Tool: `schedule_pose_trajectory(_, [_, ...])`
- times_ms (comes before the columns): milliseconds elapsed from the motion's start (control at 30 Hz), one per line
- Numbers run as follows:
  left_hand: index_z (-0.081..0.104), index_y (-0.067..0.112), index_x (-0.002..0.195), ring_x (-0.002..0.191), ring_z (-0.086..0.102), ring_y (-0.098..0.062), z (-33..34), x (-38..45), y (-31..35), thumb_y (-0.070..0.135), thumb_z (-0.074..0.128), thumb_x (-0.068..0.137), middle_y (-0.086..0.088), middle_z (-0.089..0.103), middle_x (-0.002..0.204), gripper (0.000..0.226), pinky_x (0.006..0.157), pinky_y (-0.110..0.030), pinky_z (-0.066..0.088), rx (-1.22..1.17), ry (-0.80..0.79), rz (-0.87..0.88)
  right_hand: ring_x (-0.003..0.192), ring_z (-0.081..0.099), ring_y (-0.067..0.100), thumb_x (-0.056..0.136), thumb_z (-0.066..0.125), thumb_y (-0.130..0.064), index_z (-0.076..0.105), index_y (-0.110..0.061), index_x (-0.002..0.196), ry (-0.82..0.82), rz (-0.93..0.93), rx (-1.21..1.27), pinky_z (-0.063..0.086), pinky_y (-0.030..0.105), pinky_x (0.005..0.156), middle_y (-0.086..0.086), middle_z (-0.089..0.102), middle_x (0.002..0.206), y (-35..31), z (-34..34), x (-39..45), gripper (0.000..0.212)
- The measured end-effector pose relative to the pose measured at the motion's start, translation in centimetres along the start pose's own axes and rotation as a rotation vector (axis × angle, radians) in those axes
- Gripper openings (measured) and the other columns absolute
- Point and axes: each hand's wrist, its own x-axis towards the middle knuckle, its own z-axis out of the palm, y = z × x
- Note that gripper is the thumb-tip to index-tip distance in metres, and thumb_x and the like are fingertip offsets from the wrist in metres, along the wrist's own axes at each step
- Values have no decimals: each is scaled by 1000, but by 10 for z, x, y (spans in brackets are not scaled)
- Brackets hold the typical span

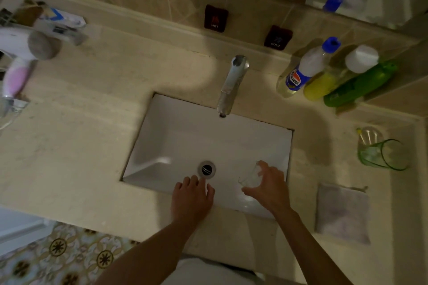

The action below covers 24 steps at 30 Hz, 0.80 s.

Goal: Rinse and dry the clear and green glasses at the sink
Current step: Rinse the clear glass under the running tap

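My right hand [269,186] grips a small clear glass [250,179] over the right side of the white sink basin [176,136]. The glass is tilted with its mouth toward the left. My left hand [192,199] hovers over the basin's near edge, close to the round drain [206,169], fingers slightly apart and holding nothing. The green glass [384,155] lies on its side on the counter at the far right, mouth toward the right. A folded greyish cloth [342,213] lies on the counter below it. No water runs from the chrome tap [231,85].
Dark HOT [215,18] and COLD [278,36] buttons sit on the wall ledge behind the tap. Several bottles [308,69] stand at the back right. A pink and white hair dryer [20,58] and boxes sit at the left. A clear cup [368,136] stands behind the green glass.
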Motion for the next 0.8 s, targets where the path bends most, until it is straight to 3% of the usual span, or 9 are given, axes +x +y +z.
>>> schedule_pose_trajectory(167, [68, 18, 79, 75, 62, -25, -1, 0, 1, 41, 41, 88, -3, 65, 77, 36, 67, -37, 45, 0, -15, -4, 114, 50, 25, 49, 74, -70, 40, -33, 136, -67, 51, -107, 52, 41, 89, 4, 58, 119, -4, -1, 6, 100])
schedule_pose_trajectory(367, [67, 17, 77, 74, 62, -27, 0, -1, 1, 39, 43, 87, -4, 65, 76, 34, 66, -37, 46, 2, -17, -17, 122, 43, 28, 55, 79, -63, 33, -31, 142, -171, 74, -133, 48, 42, 95, 9, 48, 128, -14, -6, 19, 104])
schedule_pose_trajectory(600, [69, 17, 79, 74, 63, -29, 2, 0, 2, 38, 45, 85, -6, 67, 76, 33, 66, -37, 48, -6, -28, -30, 122, 43, 25, 55, 74, -68, 33, -35, 139, -46, 14, -50, 50, 40, 91, 5, 49, 125, -31, -20, 20, 99])
schedule_pose_trajectory(733, [69, 17, 77, 73, 63, -27, 3, 0, 2, 39, 42, 84, -5, 67, 76, 35, 66, -36, 47, -7, 4, -22, 128, 41, 28, 56, 77, -64, 28, -30, 146, -255, 131, -133, 46, 43, 98, 9, 44, 136, -26, -12, 19, 108])
schedule_pose_trajectory(800, [69, 18, 78, 73, 63, -26, 1, 0, 3, 39, 41, 84, -5, 67, 76, 35, 66, -36, 47, 2, 0, -22, 128, 40, 28, 55, 78, -62, 28, -30, 146, -252, 150, -149, 44, 44, 100, 10, 44, 136, -24, -8, 20, 108])
